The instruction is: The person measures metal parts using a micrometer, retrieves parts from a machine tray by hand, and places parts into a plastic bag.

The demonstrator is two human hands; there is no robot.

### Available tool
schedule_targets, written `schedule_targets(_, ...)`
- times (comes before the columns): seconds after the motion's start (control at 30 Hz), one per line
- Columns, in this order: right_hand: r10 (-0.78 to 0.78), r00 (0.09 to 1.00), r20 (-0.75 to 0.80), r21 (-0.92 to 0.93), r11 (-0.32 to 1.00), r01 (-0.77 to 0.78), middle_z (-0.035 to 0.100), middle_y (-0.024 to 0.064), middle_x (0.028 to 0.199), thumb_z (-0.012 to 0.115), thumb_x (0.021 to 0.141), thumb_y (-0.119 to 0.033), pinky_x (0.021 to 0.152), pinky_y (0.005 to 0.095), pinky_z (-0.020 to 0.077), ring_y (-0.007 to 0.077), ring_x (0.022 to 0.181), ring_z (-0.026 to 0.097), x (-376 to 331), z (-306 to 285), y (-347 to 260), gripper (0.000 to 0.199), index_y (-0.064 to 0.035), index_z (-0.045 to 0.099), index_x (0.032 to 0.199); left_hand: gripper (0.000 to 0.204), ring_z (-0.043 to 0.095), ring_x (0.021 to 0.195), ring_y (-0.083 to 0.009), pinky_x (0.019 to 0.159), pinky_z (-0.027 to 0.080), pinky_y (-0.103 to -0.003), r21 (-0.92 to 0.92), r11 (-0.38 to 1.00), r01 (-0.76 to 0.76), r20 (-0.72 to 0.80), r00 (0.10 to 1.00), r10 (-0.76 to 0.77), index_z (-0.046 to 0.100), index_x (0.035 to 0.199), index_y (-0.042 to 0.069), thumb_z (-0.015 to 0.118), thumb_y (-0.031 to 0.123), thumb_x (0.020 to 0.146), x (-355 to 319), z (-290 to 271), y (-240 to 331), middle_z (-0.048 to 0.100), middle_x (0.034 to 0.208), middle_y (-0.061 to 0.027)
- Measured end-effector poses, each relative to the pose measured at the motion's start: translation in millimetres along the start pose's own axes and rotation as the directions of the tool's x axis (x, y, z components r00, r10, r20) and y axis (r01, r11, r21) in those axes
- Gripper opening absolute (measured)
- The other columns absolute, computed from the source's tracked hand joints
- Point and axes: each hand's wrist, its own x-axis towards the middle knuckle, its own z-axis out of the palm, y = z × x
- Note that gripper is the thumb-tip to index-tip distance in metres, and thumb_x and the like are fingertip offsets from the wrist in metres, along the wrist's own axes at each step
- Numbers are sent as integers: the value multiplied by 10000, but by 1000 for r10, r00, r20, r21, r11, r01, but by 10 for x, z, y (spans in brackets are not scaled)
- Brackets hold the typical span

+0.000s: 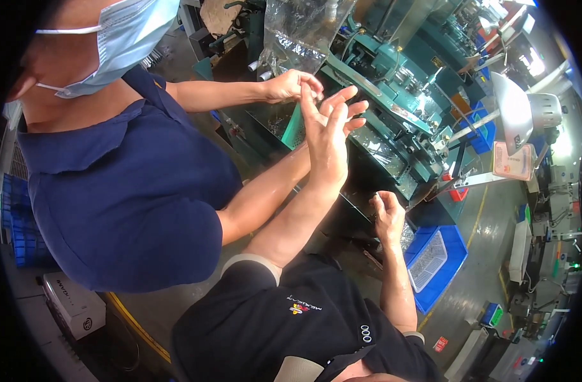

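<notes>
My left hand [327,149] is raised in front of the machine with its fingers stretched out and apart. Its fingertips are close to a co-worker's bent hand [292,86]; whether they touch, or anything small is between them, I cannot tell. The co-worker's other hand [353,109] is partly hidden behind mine, fingers extended. Lower and to the right, my right hand [389,219] is closed, thumb and fingers pressed together beside the machine's front. Something tiny may be in that pinch, too small to name. A green metalworking machine [393,67] stands beyond the hands.
The co-worker in a navy shirt [119,197] stands close on my left. A blue bin [453,251] holding a white slotted basket [429,261] is right of my right forearm. A white lamp [512,111] overhangs the right side. A clear plastic bag [297,38] hangs at the back.
</notes>
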Motion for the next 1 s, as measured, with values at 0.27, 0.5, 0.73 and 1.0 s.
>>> schedule_targets(0.27,4,1000,-5,2,1000,-4,764,82,907,654,1036,-171,796,281,535,133,837,688,14,17,18,213,26,685,1112,648,701,929,-172,798,565,-302,317,947,58,229,964,-135,257,1612,17,578,125,1059,-430,-193,-590,719,1103,-138)
schedule_targets(0.5,24,996,-85,128,992,-13,769,140,928,675,1011,-199,772,343,560,210,834,726,-38,-57,-58,216,-2,717,1089,501,738,918,-189,819,581,-320,676,735,53,261,916,-306,492,1483,17,641,79,1009,-705,-507,-771,758,1058,-133)
schedule_targets(0.73,-401,902,-160,86,904,418,736,84,1032,607,1055,-124,784,274,548,130,861,675,712,-457,-1201,156,-4,694,1103,315,731,908,-329,763,592,-448,894,282,-347,421,865,-273,678,1242,56,669,192,957,-663,-715,-917,757,1024,-140)
schedule_targets(1.0,-739,574,352,106,641,760,683,158,1318,655,981,-149,902,425,556,386,1084,688,1907,928,-2184,176,4,651,1069,276,712,814,-317,670,595,-444,865,129,-485,502,843,-194,616,1125,38,662,245,948,-744,-706,-1015,698,871,-126)
